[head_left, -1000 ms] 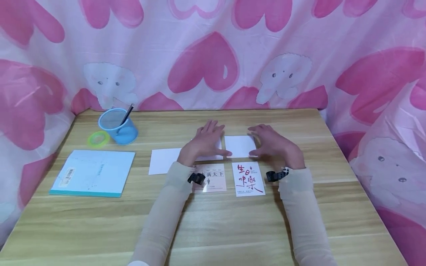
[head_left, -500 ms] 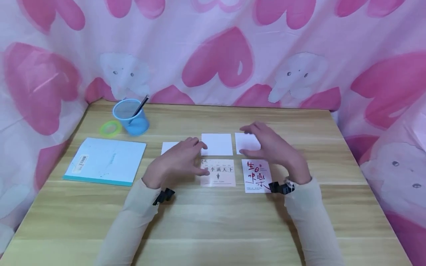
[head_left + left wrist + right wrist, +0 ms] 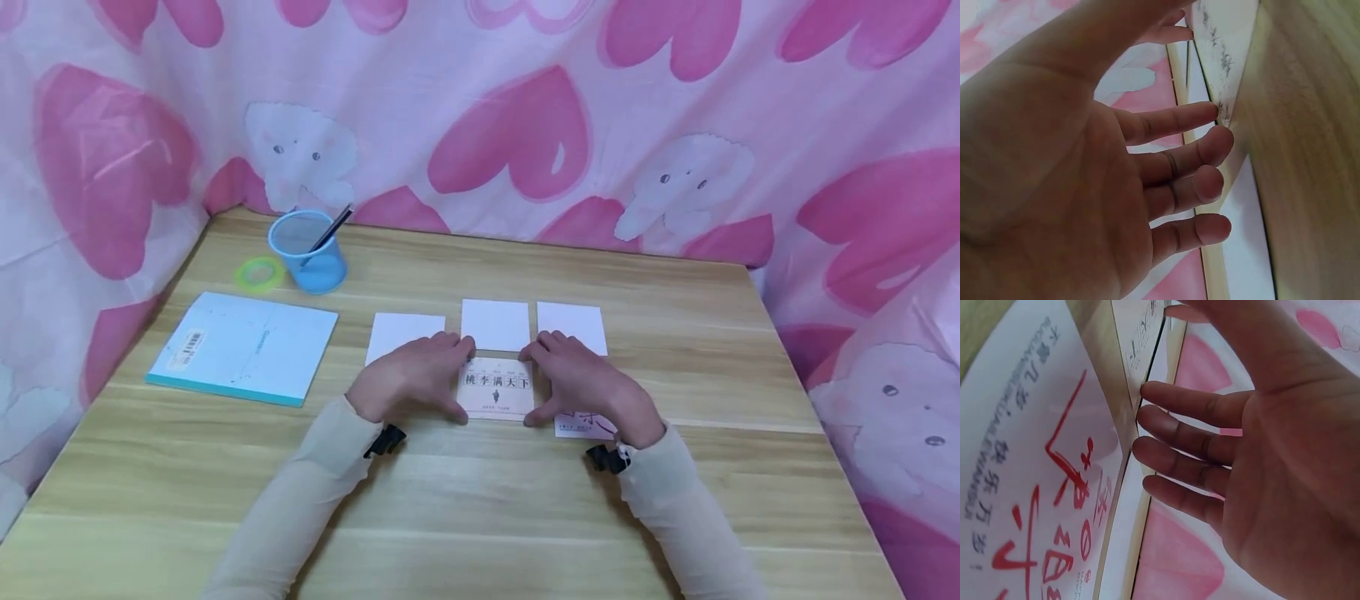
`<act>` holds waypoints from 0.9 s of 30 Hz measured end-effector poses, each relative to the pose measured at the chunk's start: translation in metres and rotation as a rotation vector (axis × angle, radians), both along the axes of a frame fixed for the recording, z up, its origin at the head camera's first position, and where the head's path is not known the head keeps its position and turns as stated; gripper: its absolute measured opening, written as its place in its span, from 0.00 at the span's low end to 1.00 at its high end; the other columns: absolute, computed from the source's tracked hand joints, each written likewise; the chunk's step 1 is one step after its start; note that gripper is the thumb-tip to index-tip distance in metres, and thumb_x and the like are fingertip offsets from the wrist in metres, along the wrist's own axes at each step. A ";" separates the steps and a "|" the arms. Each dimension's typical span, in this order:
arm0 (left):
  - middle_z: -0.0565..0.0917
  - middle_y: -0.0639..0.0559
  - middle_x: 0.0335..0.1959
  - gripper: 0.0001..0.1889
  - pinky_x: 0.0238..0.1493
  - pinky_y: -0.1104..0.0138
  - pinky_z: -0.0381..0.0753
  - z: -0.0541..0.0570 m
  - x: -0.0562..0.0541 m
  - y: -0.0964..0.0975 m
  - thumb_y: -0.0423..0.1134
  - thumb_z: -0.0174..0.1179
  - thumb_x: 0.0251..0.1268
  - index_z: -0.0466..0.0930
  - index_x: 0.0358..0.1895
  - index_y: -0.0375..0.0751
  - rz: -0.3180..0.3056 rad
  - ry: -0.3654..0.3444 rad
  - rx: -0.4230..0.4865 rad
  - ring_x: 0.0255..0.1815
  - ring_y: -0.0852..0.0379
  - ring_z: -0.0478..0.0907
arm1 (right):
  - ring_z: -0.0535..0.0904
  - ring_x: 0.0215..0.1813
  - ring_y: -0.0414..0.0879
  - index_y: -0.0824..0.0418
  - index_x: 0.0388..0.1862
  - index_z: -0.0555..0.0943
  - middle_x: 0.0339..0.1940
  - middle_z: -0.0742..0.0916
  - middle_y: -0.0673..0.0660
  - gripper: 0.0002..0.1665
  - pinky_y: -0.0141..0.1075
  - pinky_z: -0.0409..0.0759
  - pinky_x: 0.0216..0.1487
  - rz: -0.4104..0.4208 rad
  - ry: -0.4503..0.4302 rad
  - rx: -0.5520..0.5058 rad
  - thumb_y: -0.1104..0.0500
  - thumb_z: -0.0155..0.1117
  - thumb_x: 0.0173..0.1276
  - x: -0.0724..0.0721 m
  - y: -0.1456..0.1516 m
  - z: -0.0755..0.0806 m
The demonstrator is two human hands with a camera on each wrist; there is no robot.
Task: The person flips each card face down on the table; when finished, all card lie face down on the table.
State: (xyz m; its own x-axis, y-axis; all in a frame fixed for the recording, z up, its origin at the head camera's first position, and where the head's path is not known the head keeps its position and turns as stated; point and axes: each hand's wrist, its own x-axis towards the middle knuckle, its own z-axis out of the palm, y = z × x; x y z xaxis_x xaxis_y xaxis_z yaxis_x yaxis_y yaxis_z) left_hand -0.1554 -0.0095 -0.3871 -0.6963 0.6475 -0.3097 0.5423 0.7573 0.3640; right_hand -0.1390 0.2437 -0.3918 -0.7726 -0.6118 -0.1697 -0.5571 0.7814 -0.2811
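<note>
A pale printed card point(image 3: 495, 390) with a row of boxed characters lies flat between my two hands. My left hand point(image 3: 411, 375) holds its left side, index finger at the upper corner and thumb at the lower one. On the opposite side my right hand point(image 3: 585, 382) holds the two right corners the same way. In the left wrist view the other fingers point(image 3: 1213, 184) are spread and bent slightly. A white card with red lettering point(image 3: 1029, 462) lies under my right hand, which hides most of it in the head view.
Three blank white cards stand in a row behind: left point(image 3: 405, 332), middle point(image 3: 495, 325) and right point(image 3: 572, 327). A light blue notebook point(image 3: 243, 350), a green-yellow tape roll point(image 3: 260, 273) and a blue mesh cup point(image 3: 318, 271) with a pen sit at the left. Pink curtains enclose the wooden table point(image 3: 465, 517).
Both hands have left the blank white cards and come nearer to the body. They now hold the card with boxed characters at its corners. The view has shifted slightly.
</note>
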 end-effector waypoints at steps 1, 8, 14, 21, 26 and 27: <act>0.71 0.55 0.39 0.46 0.44 0.65 0.71 -0.001 0.001 0.001 0.60 0.78 0.38 0.67 0.60 0.43 0.003 -0.005 -0.010 0.41 0.55 0.69 | 0.68 0.47 0.49 0.63 0.59 0.75 0.50 0.76 0.55 0.53 0.43 0.70 0.53 0.004 0.000 0.012 0.35 0.83 0.38 0.001 -0.001 0.000; 0.70 0.55 0.42 0.48 0.48 0.66 0.71 -0.006 0.004 0.005 0.58 0.79 0.39 0.64 0.62 0.41 -0.014 -0.008 -0.035 0.44 0.56 0.67 | 0.69 0.52 0.50 0.65 0.60 0.73 0.52 0.75 0.55 0.56 0.45 0.68 0.60 0.022 0.022 0.089 0.33 0.81 0.38 0.004 -0.008 -0.004; 0.66 0.54 0.43 0.46 0.46 0.67 0.70 -0.006 0.003 0.005 0.58 0.79 0.37 0.66 0.58 0.39 -0.046 0.055 -0.009 0.45 0.56 0.64 | 0.66 0.49 0.48 0.66 0.58 0.71 0.49 0.73 0.54 0.56 0.41 0.69 0.56 0.019 0.028 0.047 0.34 0.82 0.36 0.003 -0.006 -0.004; 0.61 0.49 0.59 0.49 0.57 0.64 0.66 -0.003 0.003 0.005 0.59 0.79 0.35 0.65 0.60 0.39 -0.042 0.170 0.036 0.55 0.54 0.59 | 0.64 0.49 0.46 0.65 0.58 0.67 0.48 0.70 0.53 0.57 0.37 0.71 0.53 -0.022 0.044 -0.047 0.36 0.82 0.36 0.003 0.001 0.002; 0.60 0.43 0.67 0.51 0.64 0.57 0.59 -0.004 0.001 0.010 0.63 0.76 0.37 0.65 0.62 0.37 -0.076 0.195 0.099 0.66 0.49 0.55 | 0.65 0.48 0.46 0.67 0.58 0.67 0.48 0.71 0.55 0.56 0.36 0.73 0.51 -0.002 0.069 -0.101 0.37 0.82 0.38 0.002 0.005 0.005; 0.60 0.42 0.67 0.51 0.64 0.56 0.59 -0.005 0.001 0.012 0.64 0.75 0.38 0.65 0.63 0.36 -0.089 0.207 0.122 0.67 0.49 0.55 | 0.65 0.48 0.46 0.67 0.58 0.67 0.48 0.71 0.55 0.56 0.36 0.73 0.51 0.005 0.079 -0.109 0.37 0.82 0.38 0.002 0.005 0.005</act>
